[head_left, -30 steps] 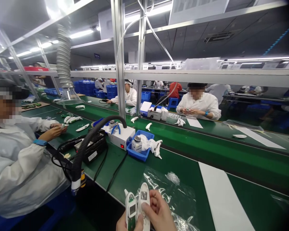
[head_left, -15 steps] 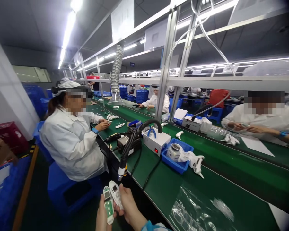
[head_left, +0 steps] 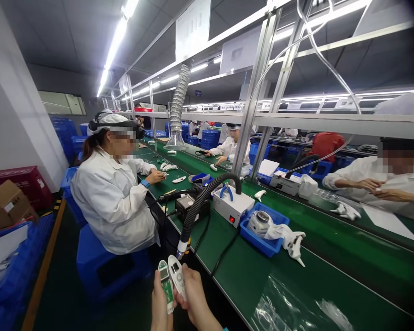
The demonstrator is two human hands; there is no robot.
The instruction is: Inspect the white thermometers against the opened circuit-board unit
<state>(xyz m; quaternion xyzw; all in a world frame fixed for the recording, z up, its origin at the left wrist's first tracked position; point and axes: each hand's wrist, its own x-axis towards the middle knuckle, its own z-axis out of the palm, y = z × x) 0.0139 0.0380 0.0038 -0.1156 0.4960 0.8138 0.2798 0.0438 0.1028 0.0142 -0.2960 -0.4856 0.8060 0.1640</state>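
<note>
At the bottom of the head view, my left hand (head_left: 159, 303) grips a long white shell with a green circuit board (head_left: 167, 289) and a small grey screen in it. Close beside it, my right hand (head_left: 195, 294) holds a white oval cover (head_left: 177, 276) with a dark window and buttons. The tops of the two parts are side by side, tilted slightly. Just above them is the metal-tipped nozzle (head_left: 181, 248) of a black ribbed hose.
A white box (head_left: 232, 204) with blue pliers stands on the green bench (head_left: 241, 271). Beside it, a blue tray (head_left: 262, 239) holds a jar and white parts. Clear plastic bags (head_left: 279, 305) lie nearer. A person (head_left: 113, 202) sits at the left; others work across the bench.
The whole view has shifted, so the bench and both hands appear farther right. Both hands keep their parts, with the cover beside the board.
</note>
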